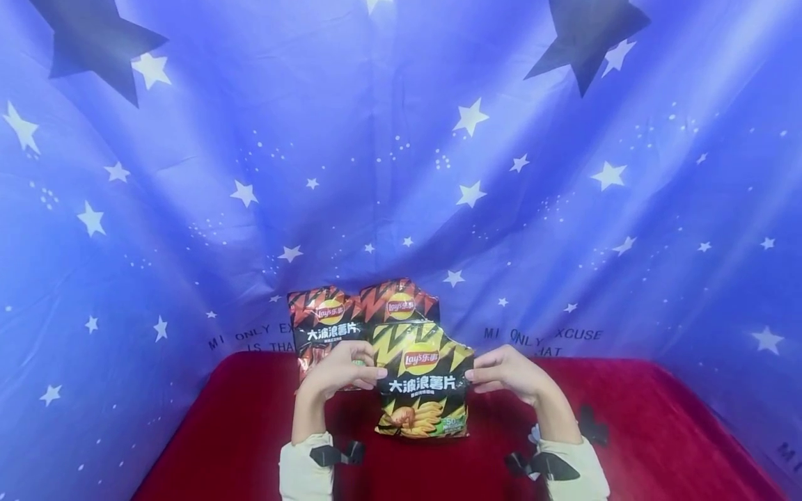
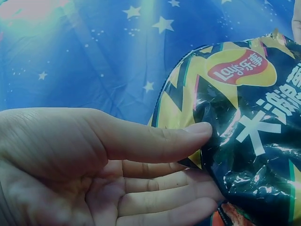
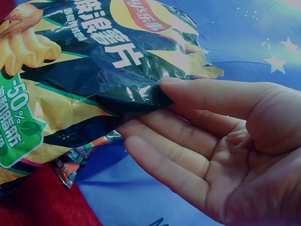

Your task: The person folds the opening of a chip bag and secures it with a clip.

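Observation:
A yellow and black bag of potato chips (image 1: 422,381) stands upright between my two hands, its printed front toward me. My left hand (image 1: 341,370) pinches its left edge, thumb on the front and fingers behind, as the left wrist view shows close up. On the opposite edge my right hand (image 1: 510,372) pinches the bag the same way, thumb in front at mid-height. Behind it stand two red and black chip bags, one at the left (image 1: 326,323) and one at the right (image 1: 401,300). The yellow bag and my left hand partly cover them.
A dark red velvet cloth (image 1: 250,445) covers the table. Beyond its far edge hangs a blue curtain (image 1: 376,174) printed with stars and lettering, close behind the red bags. Black straps (image 1: 338,454) circle the pale sleeves at both wrists.

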Motion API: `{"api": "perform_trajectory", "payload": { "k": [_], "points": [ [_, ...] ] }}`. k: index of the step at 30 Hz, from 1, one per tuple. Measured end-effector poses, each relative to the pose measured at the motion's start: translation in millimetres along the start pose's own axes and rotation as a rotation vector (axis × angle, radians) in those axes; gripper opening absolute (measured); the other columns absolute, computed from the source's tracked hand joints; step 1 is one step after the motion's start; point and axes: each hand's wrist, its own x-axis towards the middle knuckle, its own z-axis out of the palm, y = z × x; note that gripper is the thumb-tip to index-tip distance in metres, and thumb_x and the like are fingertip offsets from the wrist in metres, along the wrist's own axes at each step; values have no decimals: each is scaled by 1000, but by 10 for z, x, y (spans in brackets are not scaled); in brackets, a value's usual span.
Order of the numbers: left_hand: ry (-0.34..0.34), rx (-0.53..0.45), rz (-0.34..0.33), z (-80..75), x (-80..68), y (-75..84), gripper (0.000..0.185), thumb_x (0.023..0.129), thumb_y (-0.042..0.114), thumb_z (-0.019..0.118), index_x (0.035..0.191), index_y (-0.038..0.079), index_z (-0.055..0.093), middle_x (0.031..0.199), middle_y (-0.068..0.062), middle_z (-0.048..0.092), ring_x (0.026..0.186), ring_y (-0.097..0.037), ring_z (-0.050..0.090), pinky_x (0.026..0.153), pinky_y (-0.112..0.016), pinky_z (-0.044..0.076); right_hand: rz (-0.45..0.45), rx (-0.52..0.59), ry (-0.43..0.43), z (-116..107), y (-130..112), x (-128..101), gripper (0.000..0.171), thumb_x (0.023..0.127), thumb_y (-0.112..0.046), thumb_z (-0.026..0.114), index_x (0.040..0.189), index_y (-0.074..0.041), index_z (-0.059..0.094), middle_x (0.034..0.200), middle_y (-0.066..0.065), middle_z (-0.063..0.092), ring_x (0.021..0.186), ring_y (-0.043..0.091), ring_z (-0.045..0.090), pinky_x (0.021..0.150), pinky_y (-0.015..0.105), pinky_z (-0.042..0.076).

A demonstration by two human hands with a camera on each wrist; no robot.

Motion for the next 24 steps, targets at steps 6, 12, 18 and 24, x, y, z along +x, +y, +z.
{"api": "perform_trajectory", "payload": {
  "k": [6, 12, 18, 24],
  "points": [
    [-14, 0, -10, 3, 15, -15, 23, 89, 4, 74, 99, -1, 54, 83, -4, 61, 71, -15, 70, 78, -51, 62, 22, -40, 8, 10, -3, -4, 30, 94, -6, 69, 101, 23, 65, 88, -2, 72, 87, 13, 71, 88, 49, 61],
    [-14, 7, -18, 0, 23, -48, 25, 88, 5, 75, 102, -2, 55, 85, -6, 63, 72, -16, 70, 78, -51, 62, 14, -70, 20, 33, -2, -33, 33, 95, -7, 67, 110, 23, 65, 94, 1, 74, 91, 13, 72, 92, 51, 59],
    [23, 19, 7, 0, 13, -34, 26, 88, 7, 76, 97, -1, 54, 84, -3, 56, 74, -15, 67, 82, -49, 62, 7, -113, 48, 64, -35, -25, 33, 97, -10, 67, 110, 20, 67, 97, 7, 75, 89, 14, 73, 90, 48, 60],
    [95, 35, 34, 28, 40, 14, 37, 86, 10, 79, 108, -6, 53, 90, -7, 55, 76, -15, 62, 86, -52, 61, 2, -154, 80, 74, -61, 12, 30, 97, -12, 67, 98, 18, 69, 90, 6, 70, 88, 16, 72, 87, 42, 62]
  ]
}}
